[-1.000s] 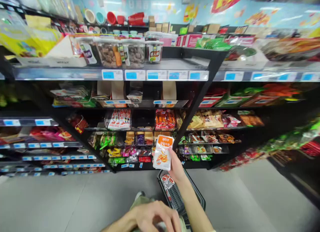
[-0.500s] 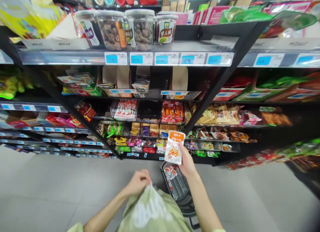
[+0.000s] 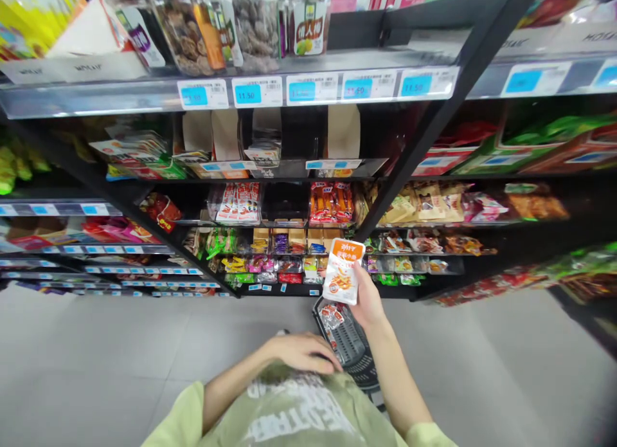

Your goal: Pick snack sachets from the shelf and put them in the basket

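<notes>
My right hand [image 3: 369, 299] is closed on a small white and orange snack packet [image 3: 343, 273], its printed front towards me, in front of the lower shelves. Thumb and palm are at the packet's right edge; the other fingers are mostly hidden behind it. Against the front of my green T-shirt [image 3: 299, 411] lies my left hand [image 3: 306, 352], fingers stretched out and holding nothing. Beyond it a dark shopping basket [image 3: 349, 344] stands on the floor, with a few small packets [image 3: 331, 317] inside.
Black shelving with several tiers of bagged snacks rises ahead. Plastic jars [image 3: 255, 29] of dried fruit stand on the upper shelf [image 3: 357, 64], above a row of price tags [image 3: 258, 92]. Hanging red packets [image 3: 402, 242] and a grey tiled floor [image 3: 110, 344] are also in view.
My left hand has let go of the pinched T-shirt and moved right, lying flat on it. The packet has shifted slightly up and right in view. The view has come closer to the shelves.
</notes>
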